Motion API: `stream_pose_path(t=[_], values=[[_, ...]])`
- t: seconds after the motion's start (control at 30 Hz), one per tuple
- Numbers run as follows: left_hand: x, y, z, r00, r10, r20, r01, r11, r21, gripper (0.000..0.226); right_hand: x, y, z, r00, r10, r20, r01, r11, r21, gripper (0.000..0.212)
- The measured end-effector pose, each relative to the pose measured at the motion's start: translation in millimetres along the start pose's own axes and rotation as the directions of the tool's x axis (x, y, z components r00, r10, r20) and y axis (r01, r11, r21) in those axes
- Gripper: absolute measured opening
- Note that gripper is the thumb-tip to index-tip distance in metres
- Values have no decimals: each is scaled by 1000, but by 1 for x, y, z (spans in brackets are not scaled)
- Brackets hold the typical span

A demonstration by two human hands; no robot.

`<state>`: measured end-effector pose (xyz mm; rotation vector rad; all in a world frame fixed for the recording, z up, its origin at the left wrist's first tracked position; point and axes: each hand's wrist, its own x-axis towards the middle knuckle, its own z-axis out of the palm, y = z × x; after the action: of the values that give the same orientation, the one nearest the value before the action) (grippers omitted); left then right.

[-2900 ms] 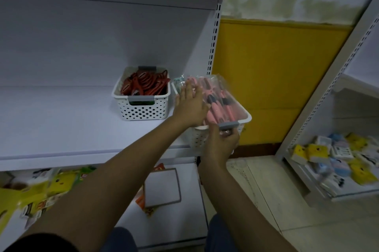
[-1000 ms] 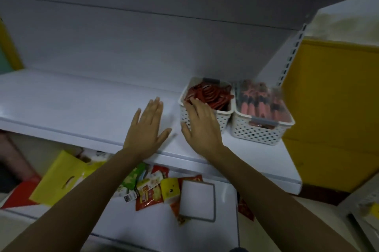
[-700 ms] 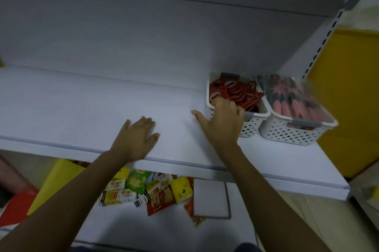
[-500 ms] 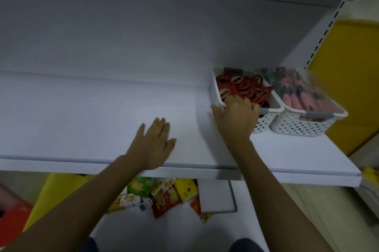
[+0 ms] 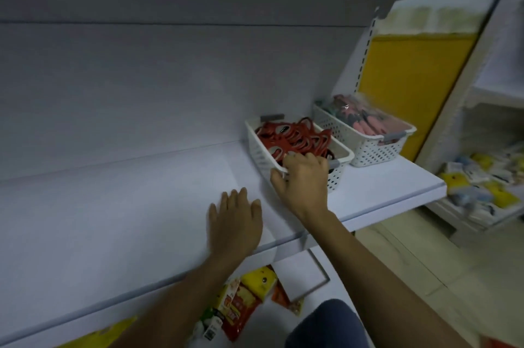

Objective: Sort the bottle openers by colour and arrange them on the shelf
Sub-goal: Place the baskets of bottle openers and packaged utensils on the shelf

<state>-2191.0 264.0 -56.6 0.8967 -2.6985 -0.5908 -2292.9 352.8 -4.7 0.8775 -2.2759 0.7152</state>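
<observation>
Two white perforated baskets stand side by side on the white shelf (image 5: 113, 206). The left basket (image 5: 256, 140) holds several red bottle openers (image 5: 289, 139). The right basket (image 5: 365, 146) holds pink bottle openers (image 5: 368, 123) in clear wrapping. My right hand (image 5: 304, 180) grips the near rim of the left basket, fingers curled over its edge, thumb on the outer wall. My left hand (image 5: 235, 223) lies flat on the shelf, fingers straight, just left of that basket.
Below the shelf lie snack packets (image 5: 241, 302) and a white framed board (image 5: 300, 274) on a lower shelf. A yellow wall panel (image 5: 408, 84) is at the right. Another rack (image 5: 482, 189) with small yellow and blue packs stands far right.
The pink-opener basket went onto the shelf beside the red one. Both hands came to the shelf; my right hand closed on the red basket's near rim while the view swung left.
</observation>
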Motion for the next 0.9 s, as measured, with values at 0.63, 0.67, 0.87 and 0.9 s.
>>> stream_pose_path(t=[0.63,0.67,0.87,0.9], values=[[81,14,-35,971,-42,237,233,406,-884,28,-16,-28,40,953,-179,-244,203,976,74,15],[80,13,-34,973,-43,227,225,402,-888,25,-18,-26,40,947,-192,-258,224,969,104,16],[75,19,-39,989,-94,112,139,376,-916,16,-30,-28,28,910,224,-349,-51,896,442,56],[74,20,-40,989,-107,104,136,366,-921,15,-29,-29,23,852,430,-298,-211,803,557,65]])
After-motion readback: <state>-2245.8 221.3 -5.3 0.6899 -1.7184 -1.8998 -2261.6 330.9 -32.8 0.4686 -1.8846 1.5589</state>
